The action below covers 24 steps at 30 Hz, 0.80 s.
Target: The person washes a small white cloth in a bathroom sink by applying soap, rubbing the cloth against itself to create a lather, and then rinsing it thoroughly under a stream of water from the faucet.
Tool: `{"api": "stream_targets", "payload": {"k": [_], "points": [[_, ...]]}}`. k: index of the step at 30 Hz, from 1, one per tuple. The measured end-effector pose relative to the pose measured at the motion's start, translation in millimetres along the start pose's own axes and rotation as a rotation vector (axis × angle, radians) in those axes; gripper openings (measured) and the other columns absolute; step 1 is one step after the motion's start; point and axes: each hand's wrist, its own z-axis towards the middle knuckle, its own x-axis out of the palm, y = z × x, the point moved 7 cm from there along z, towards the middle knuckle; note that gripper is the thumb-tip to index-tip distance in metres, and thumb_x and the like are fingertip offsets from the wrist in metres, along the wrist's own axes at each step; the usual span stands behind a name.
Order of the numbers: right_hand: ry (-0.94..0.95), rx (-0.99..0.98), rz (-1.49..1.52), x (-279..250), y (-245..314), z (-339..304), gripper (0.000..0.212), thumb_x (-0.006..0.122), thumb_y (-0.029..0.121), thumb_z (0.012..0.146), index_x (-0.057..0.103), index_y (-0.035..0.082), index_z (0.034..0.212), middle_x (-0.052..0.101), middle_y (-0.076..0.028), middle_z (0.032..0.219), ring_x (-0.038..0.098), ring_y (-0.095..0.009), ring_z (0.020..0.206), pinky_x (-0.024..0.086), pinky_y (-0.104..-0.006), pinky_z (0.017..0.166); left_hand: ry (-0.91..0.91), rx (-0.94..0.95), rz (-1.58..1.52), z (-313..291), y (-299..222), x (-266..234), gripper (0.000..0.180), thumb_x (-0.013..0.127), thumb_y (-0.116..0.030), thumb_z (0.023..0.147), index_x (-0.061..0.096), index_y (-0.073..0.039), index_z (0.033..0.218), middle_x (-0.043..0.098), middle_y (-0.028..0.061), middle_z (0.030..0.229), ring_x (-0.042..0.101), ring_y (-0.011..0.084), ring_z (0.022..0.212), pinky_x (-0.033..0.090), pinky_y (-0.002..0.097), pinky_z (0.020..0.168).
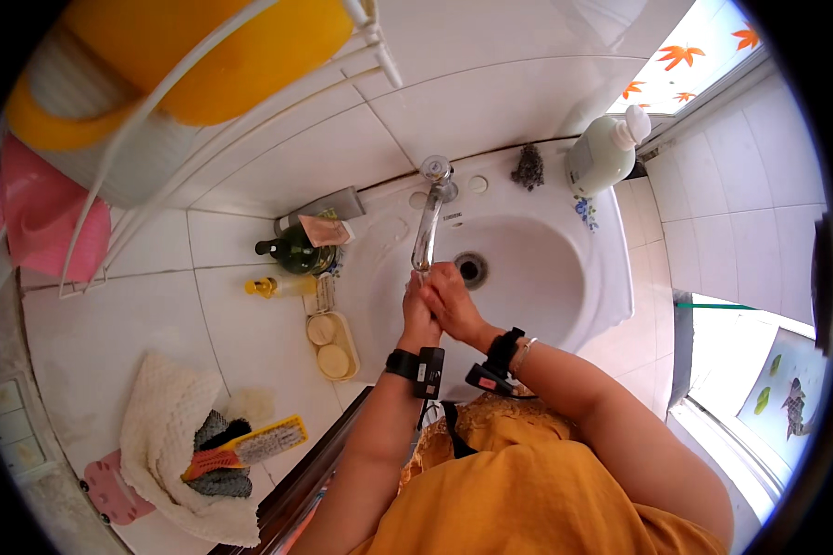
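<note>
My left hand (418,314) and my right hand (455,298) are pressed together over the left part of a white sink (537,277), right under the spout of a chrome tap (428,227). The right hand lies across the left, its fingers bent around it. Most of the left hand's fingers are hidden between the two. No object shows in either hand. Running water cannot be made out. A dark drain (470,269) sits just beyond the right hand. Black bands with small boxes are strapped on both wrists, and a bracelet (525,355) circles the right one.
Left of the basin stand a soap dish (344,344) with two pale round bars, a yellow bottle (273,288) and a dark green bottle (294,252). A pump bottle (606,153) stands at the far right rim. A cream towel (157,444) and yellow brush (270,440) lie lower left, beneath a white rack (148,120).
</note>
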Motion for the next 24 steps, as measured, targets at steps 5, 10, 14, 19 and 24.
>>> {"api": "stream_targets", "payload": {"k": [5, 10, 14, 19, 24], "points": [[-0.045, 0.414, 0.116, -6, -42, 21, 0.016, 0.042, 0.019, 0.087, 0.044, 0.003, 0.087, 0.052, -0.015, 0.081, 0.050, -0.035, 0.069, 0.041, -0.0383, 0.059, -0.087, -0.018, 0.022, -11, -3, 21, 0.025, 0.044, -0.024, 0.086, 0.049, -0.004, 0.100, 0.054, 0.0050, 0.094, 0.054, 0.0184, 0.086, 0.047, 0.0312, 0.077], [-0.153, 0.520, 0.559, 11, -42, 6, 0.016, 0.043, 0.015, 0.086, 0.044, 0.003, 0.097, 0.051, -0.013, 0.083, 0.051, -0.025, 0.072, 0.042, -0.0336, 0.063, -0.117, 0.051, -0.009, 5, -15, 6, 0.022, 0.041, -0.023, 0.087, 0.048, -0.003, 0.092, 0.054, 0.0063, 0.088, 0.055, 0.0183, 0.080, 0.047, 0.0313, 0.068], [-0.227, 0.065, 0.046, 2, -15, 11, 0.023, 0.046, 0.013, 0.085, 0.043, 0.002, 0.104, 0.050, -0.008, 0.085, 0.048, -0.015, 0.075, 0.042, -0.0281, 0.068, -0.039, -0.028, 0.144, 13, -11, 1, 0.027, 0.040, -0.022, 0.086, 0.048, -0.003, 0.104, 0.055, 0.0073, 0.099, 0.055, 0.0200, 0.091, 0.046, 0.0325, 0.077], [0.108, 0.533, 0.328, -7, -70, 20, 0.030, 0.054, 0.021, 0.083, 0.047, 0.000, 0.102, 0.051, -0.006, 0.076, 0.049, -0.014, 0.073, 0.043, -0.0269, 0.064, 0.213, -0.171, -0.110, 3, -14, 20, 0.026, 0.041, -0.020, 0.087, 0.047, -0.003, 0.107, 0.054, 0.0070, 0.103, 0.052, 0.0196, 0.096, 0.043, 0.0334, 0.083], [0.119, 0.707, 0.723, -20, -45, 19, 0.033, 0.062, 0.014, 0.077, 0.049, 0.000, 0.103, 0.051, -0.003, 0.077, 0.049, -0.009, 0.069, 0.043, -0.0217, 0.057, 0.228, -0.069, 0.123, -13, -22, 8, 0.033, 0.047, -0.014, 0.084, 0.039, -0.009, 0.116, 0.046, 0.0066, 0.113, 0.049, 0.0206, 0.102, 0.043, 0.0367, 0.083]]}}
